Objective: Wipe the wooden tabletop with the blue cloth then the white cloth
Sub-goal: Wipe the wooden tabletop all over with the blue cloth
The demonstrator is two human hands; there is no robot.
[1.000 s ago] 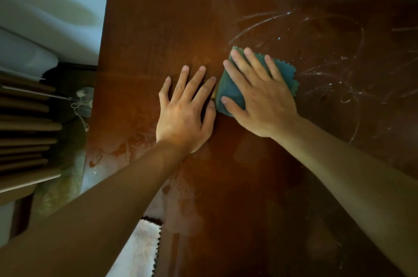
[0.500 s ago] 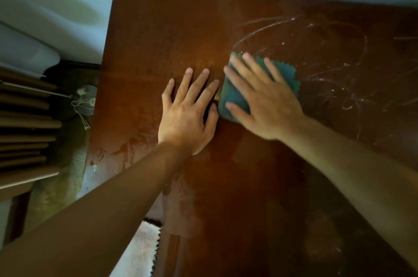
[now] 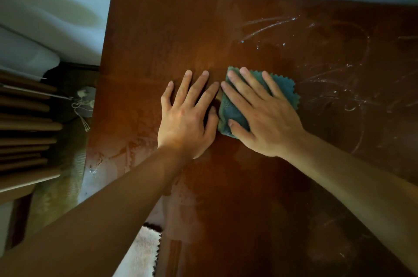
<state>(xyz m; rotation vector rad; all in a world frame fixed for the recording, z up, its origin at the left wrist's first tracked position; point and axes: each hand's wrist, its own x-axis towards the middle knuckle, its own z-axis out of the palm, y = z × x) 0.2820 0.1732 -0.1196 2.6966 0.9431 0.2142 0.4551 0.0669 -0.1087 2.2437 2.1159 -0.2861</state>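
1. Head view: a person's right hand (image 3: 267,116) is lying flat on a folded blue cloth (image 3: 233,116), fingers straight and spread, thumb resting on the cloth's near edge — pressing it against the wooden tabletop (image 3: 158,39) just right of centre frame.
2. The left hand (image 3: 187,118) is resting palm-down on bare wood at the cloth's 9 o'clock, fingers extended and holding nothing, its index fingertip nearly meeting the right hand's index finger.
3. White streaks (image 3: 339,84) are curling across the surface from the cloth's 1 to 3 o'clock, while paler smears (image 3: 108,159) are showing near the table's left edge, at about 8 o'clock.
4. The white cloth (image 3: 142,251) is peeking out beneath the left forearm at 6 o'clock, at the table's left edge — its dark zigzag border is showing.
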